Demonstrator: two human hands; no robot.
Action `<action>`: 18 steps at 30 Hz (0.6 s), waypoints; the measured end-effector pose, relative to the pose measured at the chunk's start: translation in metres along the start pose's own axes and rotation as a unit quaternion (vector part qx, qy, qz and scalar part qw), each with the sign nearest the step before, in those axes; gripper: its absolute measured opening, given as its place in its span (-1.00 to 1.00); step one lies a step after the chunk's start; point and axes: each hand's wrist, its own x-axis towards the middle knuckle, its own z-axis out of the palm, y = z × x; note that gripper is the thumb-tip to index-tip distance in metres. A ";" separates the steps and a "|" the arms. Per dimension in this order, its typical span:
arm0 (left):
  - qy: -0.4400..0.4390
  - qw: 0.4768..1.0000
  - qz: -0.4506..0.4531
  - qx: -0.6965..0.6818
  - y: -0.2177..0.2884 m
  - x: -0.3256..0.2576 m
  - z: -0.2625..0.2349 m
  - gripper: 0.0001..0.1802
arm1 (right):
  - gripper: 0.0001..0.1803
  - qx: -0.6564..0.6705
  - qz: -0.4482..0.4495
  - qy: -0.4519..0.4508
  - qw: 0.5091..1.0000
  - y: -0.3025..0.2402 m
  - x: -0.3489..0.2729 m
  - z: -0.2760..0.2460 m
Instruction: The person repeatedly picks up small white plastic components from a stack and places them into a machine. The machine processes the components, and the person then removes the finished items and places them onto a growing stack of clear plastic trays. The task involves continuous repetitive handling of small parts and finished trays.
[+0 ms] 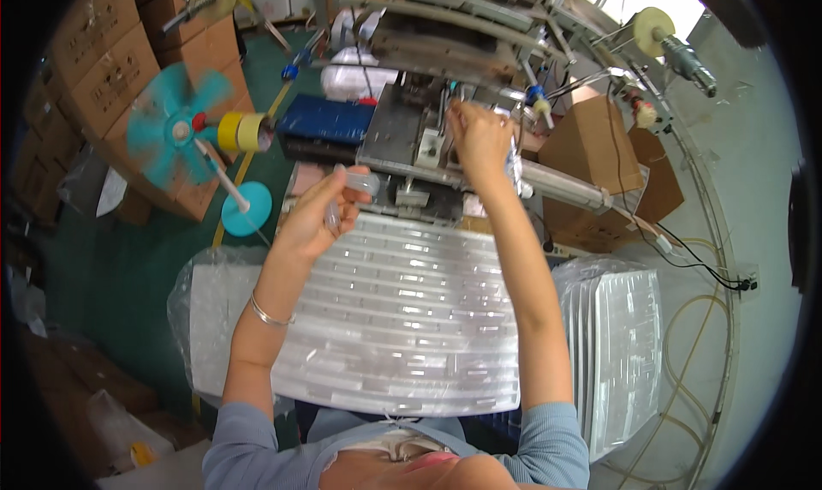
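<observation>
Brown cardboard boxes (107, 87) were stacked left of the wide white ribbed tray (402, 404), apparently placed for easy reach. At its far edge, clear rounded plastic pieces (364, 182) were pinched by the left hand (310, 220), fingers curled. Beyond, over the grey metal machine (390, 139), the right hand's grip (482, 147) could not be told, its fingertips being obscured.

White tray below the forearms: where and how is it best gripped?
Probably grip the white tray at its left and right ends, from either side: it is broad, and rows of what look like clear pieces fill its middle, so the rim seems safer.
</observation>
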 end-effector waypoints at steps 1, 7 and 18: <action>0.038 0.998 -0.012 -0.057 -0.005 -0.006 -0.005 -0.54 | -0.78 0.005 0.004 -0.024 1.000 0.002 -0.003 -0.001; 0.144 0.966 0.003 -0.214 -0.019 -0.045 -0.021 -0.57 | -0.60 0.158 0.002 0.009 0.987 -0.023 -0.050 -0.047; 0.207 0.974 0.091 -0.015 -0.014 -0.086 0.001 -0.66 | -0.56 0.172 -0.241 -0.494 0.818 -0.147 -0.225 -0.100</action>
